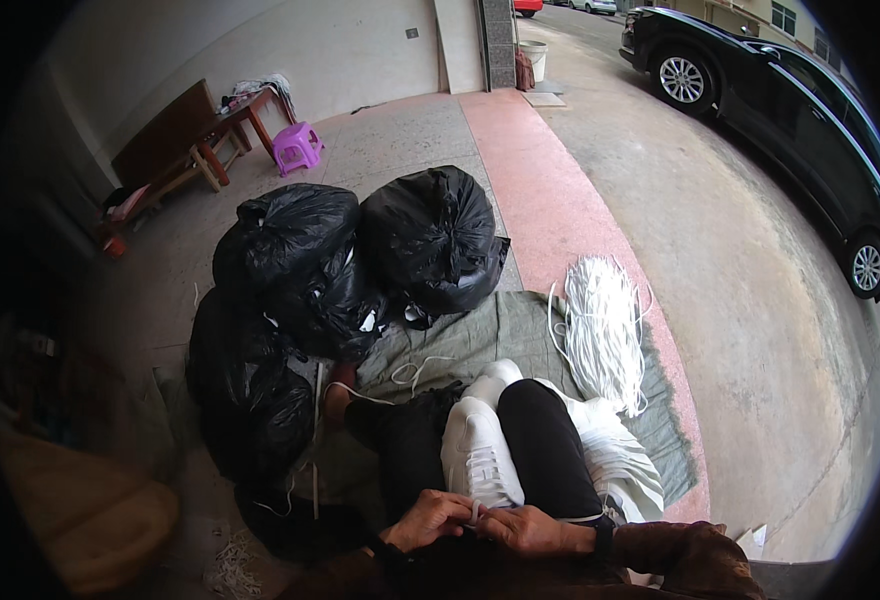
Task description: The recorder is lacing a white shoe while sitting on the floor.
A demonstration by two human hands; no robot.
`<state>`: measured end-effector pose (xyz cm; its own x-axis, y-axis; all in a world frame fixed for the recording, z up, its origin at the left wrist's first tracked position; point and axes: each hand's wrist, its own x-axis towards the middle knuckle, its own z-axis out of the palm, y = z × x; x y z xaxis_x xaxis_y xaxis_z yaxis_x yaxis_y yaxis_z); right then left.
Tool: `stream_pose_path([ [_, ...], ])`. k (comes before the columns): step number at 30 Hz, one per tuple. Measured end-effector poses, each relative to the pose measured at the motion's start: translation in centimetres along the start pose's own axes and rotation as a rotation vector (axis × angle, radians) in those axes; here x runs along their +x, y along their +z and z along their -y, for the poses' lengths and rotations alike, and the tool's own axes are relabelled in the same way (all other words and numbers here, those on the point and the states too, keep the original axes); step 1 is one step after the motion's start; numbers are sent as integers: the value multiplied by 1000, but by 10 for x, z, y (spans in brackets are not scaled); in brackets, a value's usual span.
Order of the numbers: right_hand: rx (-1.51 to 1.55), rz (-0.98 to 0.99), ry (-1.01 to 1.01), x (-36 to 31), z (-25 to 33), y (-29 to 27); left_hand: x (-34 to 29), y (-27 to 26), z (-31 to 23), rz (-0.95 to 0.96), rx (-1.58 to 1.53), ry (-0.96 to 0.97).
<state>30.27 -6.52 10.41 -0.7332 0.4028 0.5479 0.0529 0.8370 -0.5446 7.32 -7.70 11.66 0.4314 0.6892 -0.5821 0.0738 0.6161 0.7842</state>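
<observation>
A white lace-up shoe (472, 455) rests between my black-trousered knees, its toe pointing away from me. At its near end, my left hand (434, 519) pinches a white shoelace (476, 509) between thumb and fingers. Close against it, my right hand (530, 529) has its fingers closed at the same lace; the fingertips of both hands almost meet. Laces run crosswise over the front of the shoe. Just beyond lies another white shoe (501, 372), partly hidden by my leg. My hands cover the near end of the shoe.
Several stuffed black plastic bags (430, 240) stand ahead and left. A long bundle of white laces (605, 325) lies on the green cloth (490, 325). White material (615, 455) is beside my right leg. Farther off are a purple stool (298, 147), a wooden bench and a dark car (760, 90).
</observation>
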Motion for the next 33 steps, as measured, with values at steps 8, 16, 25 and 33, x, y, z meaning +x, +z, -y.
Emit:
stream_pose_path([
  [8,-13,133,50,-16,5,2,-4,17,4,-172,-460,-252],
  [16,464,-251,799,32,30,-18,-10,49,-28,-660,747,1019],
  [25,570,-118,922,41,35,-27,-18,48,-60,-517,-84,582],
  [33,611,-494,1019,4,4,-75,5,30,-30,-561,-86,373],
])
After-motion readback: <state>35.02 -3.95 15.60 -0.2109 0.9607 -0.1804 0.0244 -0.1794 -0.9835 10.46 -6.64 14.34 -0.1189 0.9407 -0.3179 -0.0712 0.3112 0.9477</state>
